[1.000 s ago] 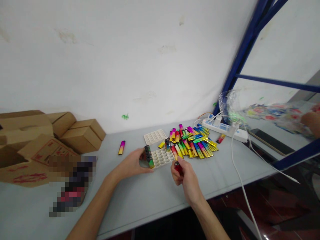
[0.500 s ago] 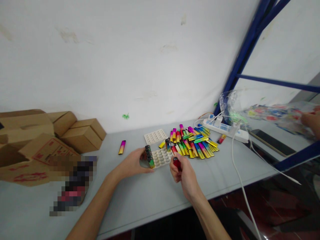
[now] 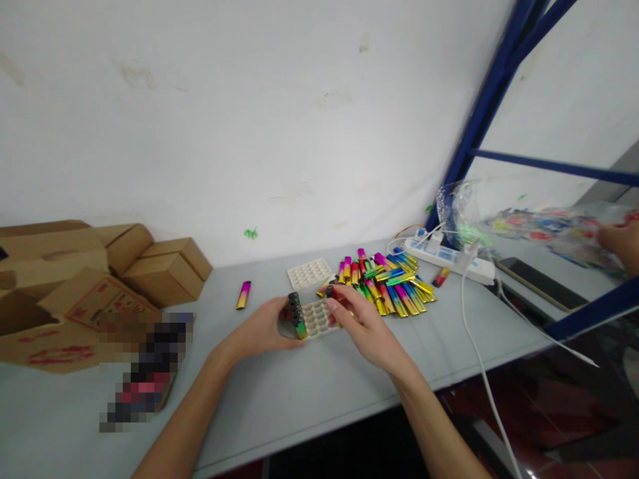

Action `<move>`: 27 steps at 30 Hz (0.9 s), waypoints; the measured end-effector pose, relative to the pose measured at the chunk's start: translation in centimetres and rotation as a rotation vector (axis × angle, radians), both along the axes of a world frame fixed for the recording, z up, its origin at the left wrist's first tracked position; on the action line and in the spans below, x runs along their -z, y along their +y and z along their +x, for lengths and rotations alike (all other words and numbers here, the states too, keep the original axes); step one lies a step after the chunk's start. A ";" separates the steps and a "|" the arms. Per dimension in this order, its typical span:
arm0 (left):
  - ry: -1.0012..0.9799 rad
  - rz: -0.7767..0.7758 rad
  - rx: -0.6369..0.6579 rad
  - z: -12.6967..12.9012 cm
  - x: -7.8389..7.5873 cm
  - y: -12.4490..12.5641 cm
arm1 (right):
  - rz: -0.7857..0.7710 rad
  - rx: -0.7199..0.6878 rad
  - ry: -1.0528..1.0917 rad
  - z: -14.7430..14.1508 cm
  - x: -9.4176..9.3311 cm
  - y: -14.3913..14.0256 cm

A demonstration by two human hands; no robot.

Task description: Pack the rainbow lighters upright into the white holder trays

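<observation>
Head view: the person is working at a grey bench [image 3: 309, 392] against a white wall.
Left grip: the left hand [image 3: 259, 329] is steadying the near-left edge of a white pocketed tray [image 3: 319, 318], fingers curled together against a row of upright lighters [image 3: 297, 314] seated in it.
Right grip: the right hand [image 3: 364, 326] is lying over the tray's right side, fingertips closed on a dark-capped lighter [image 3: 330, 291] held just over the pockets.
Tray: sitting on the bench between both grips, touching the left one.
Risk: the upright row is looking top-heavy; a nudge from either grip is likely to tip it or slide the light tray.
Risk two: the pinch is narrow, so the held lighter may slip and miss its pocket.
Beyond the right grip: a loose pile of rainbow lighters [image 3: 389, 279] is crowding the tray's far-right corner, and a second tray [image 3: 309, 271] is lying behind.
Further right: a power strip [image 3: 449, 256] and white cable [image 3: 479, 352].
Left of the left grip: a single lighter [image 3: 243, 294] and cardboard boxes [image 3: 160, 269].
Far right: another person's hand [image 3: 619, 245].
</observation>
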State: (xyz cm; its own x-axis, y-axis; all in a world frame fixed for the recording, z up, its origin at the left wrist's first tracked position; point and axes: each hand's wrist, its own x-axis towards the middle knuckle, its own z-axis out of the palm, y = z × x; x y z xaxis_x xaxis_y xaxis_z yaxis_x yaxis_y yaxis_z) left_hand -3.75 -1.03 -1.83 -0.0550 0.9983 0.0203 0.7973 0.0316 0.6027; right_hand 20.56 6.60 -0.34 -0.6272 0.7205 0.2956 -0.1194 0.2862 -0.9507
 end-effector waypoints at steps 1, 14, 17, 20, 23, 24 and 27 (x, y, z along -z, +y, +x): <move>0.005 0.004 -0.002 0.0 0.0 0.0 | 0.043 -0.005 -0.006 -0.3 -0.2 0.4; 0.003 -0.017 0.000 0.0 0.0 0.0 | 0.631 -0.063 -0.481 -4.9 -4.2 4.2; 0.010 -0.021 0.008 0.0 0.0 0.0 | 0.743 -0.097 -0.490 -5.3 -4.3 4.8; 0.036 -0.014 -0.004 0.1 -0.1 0.0 | 0.809 -0.167 -0.512 -6.0 -4.0 5.8; 0.058 -0.016 -0.015 0.2 -0.3 0.0 | 0.872 -0.231 -0.559 -6.8 -3.5 6.8; 0.059 -0.019 -0.014 0.2 -0.3 0.0 | 0.886 -0.236 -0.566 -7.0 -3.4 7.0; 0.059 -0.031 -0.013 0.2 -0.4 0.0 | 0.885 -0.241 -0.582 -7.3 -3.5 7.4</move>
